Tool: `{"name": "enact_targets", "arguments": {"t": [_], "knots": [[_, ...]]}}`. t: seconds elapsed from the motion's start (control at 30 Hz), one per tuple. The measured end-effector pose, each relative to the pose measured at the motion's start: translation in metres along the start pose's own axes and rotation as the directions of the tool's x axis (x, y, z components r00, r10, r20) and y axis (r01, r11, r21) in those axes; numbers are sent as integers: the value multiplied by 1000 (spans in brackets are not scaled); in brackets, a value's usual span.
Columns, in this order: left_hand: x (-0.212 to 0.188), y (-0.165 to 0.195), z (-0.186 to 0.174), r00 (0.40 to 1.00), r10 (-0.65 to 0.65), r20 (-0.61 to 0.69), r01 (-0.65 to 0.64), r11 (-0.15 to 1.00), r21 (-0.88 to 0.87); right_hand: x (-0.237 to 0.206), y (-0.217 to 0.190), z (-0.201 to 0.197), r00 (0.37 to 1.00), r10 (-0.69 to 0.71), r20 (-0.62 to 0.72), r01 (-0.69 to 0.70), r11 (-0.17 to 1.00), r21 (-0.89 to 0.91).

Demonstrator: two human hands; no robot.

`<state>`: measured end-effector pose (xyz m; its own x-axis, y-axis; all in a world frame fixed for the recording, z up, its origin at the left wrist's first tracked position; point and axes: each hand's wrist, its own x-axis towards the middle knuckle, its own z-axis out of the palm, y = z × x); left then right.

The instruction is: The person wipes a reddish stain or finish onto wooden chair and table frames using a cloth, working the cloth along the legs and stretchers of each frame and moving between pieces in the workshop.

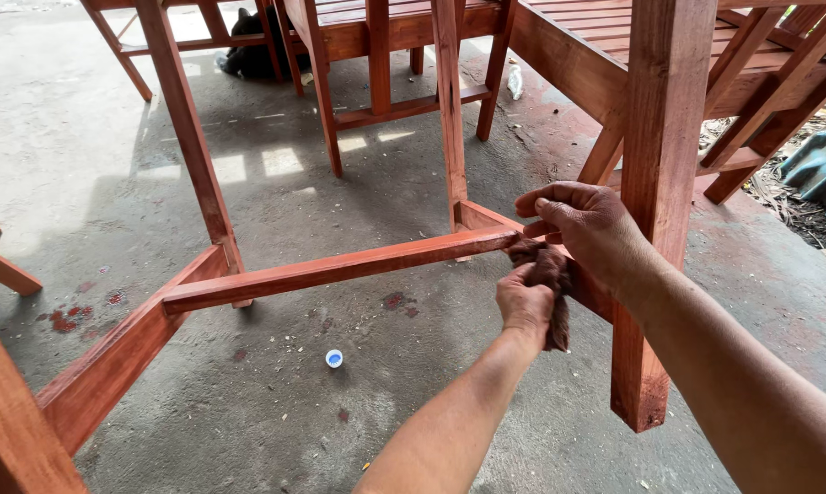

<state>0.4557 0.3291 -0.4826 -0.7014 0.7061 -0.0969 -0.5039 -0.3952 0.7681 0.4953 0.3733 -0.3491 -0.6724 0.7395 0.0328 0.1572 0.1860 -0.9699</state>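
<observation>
A red-stained wooden table frame stands on a concrete floor. Its long lower rail [340, 268] runs from the left side rail to the right one. My left hand [523, 306] grips a dark brown rag [559, 325] at the right end of that rail, and part of the rag hangs below my fist. My right hand [587, 224] reaches around the near leg [655, 183] and pinches the top of the same rag against the joint. The leg hides part of my right forearm.
Other red wooden furniture [376, 55] stands behind. On the floor are a small blue and white bottle cap [334, 359], red stain spots [65, 320] and a small plastic bottle [515, 82]. A blue-grey object [825, 169] lies at the right edge among debris.
</observation>
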Motion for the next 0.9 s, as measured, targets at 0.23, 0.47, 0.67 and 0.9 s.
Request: {"name": "enact_targets", "arguments": {"t": [0.23,0.47,0.67,0.9], "knots": [[-34,-1,9,973,-80,215,82,997,2,-2,-1,2,999,-9,-38,7,999,-44],[-38,10,13,904,-215,368,257,964,-67,-5,-6,-5,997,-57,-53,54,997,-51],[-30,30,10,854,-315,414,349,937,-5,-15,-7,-14,994,-65,-91,57,995,-87],[-25,62,24,822,-412,394,256,884,390,-26,-11,-17,985,24,-172,-41,994,-99]]}}
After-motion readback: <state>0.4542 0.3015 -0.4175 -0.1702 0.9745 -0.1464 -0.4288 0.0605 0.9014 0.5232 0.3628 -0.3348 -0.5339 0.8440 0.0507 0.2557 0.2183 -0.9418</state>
